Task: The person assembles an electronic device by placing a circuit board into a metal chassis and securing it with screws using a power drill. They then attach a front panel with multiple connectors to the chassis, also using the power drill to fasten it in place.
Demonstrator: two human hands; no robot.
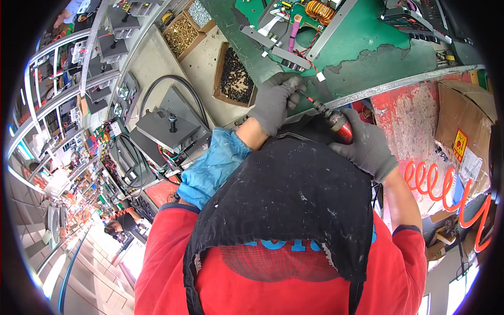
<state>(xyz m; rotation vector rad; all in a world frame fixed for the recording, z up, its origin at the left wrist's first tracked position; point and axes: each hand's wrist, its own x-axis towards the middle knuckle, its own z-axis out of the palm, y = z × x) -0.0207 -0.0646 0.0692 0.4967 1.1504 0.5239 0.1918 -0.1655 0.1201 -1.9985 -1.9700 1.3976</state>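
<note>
One red-and-dark power screwdriver point(342, 127), its slim shaft pointing forward and left, sits in the curled grip of the right hand point(370, 144) beside the surface's point(362, 73) near metal edge point(388, 88). The left hand point(274, 102) bunches its fingers by the screwdriver's tip; whether they pinch something cannot be told. Ahead of the screwdriver lies a circuit board point(303, 25); to its left, a box point(231, 99) of small black parts; to its right, a coiled orange hose point(444, 197). Worn green surface spreads between board and edge.
</note>
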